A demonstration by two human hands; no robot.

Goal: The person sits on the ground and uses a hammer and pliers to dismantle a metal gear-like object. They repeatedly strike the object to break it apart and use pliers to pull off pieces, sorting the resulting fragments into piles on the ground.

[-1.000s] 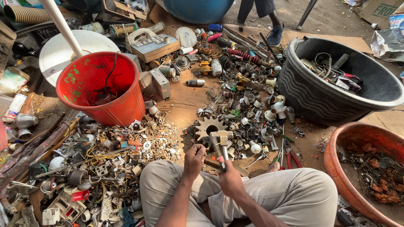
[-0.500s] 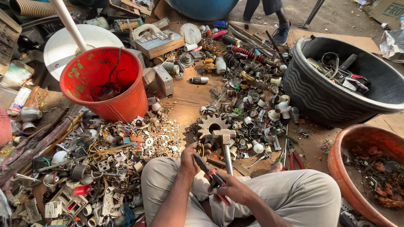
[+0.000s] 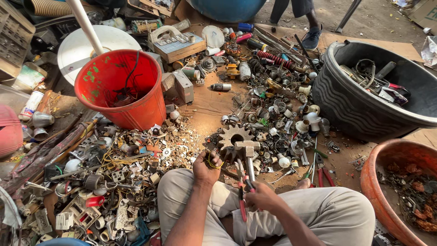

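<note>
I sit cross-legged on the ground among metal scrap. My left hand (image 3: 207, 166) is closed around a small scrap piece with a loop of yellow wire (image 3: 212, 163), held over my left knee. My right hand (image 3: 261, 197) grips the lower end of a hammer's handle. The hammer (image 3: 246, 149) stands upright with its grey head just in front of a toothed steel gear (image 3: 231, 135). Red-handled pliers (image 3: 241, 204) lie along my lap beside the right hand; whether that hand holds them too is unclear.
A red bucket (image 3: 136, 107) with black wire stands at the left. A black ribbed tub (image 3: 350, 107) of cables sits right, an orange basin (image 3: 387, 159) of rusty bits below it. Scrap heaps (image 3: 114, 182) cover the ground. Another person's shoe (image 3: 312, 38) is at the top.
My right hand has moved from the pliers on my lap to the hammer's handle. My left hand has lifted slightly toward the gear with the yellow-wired piece.
</note>
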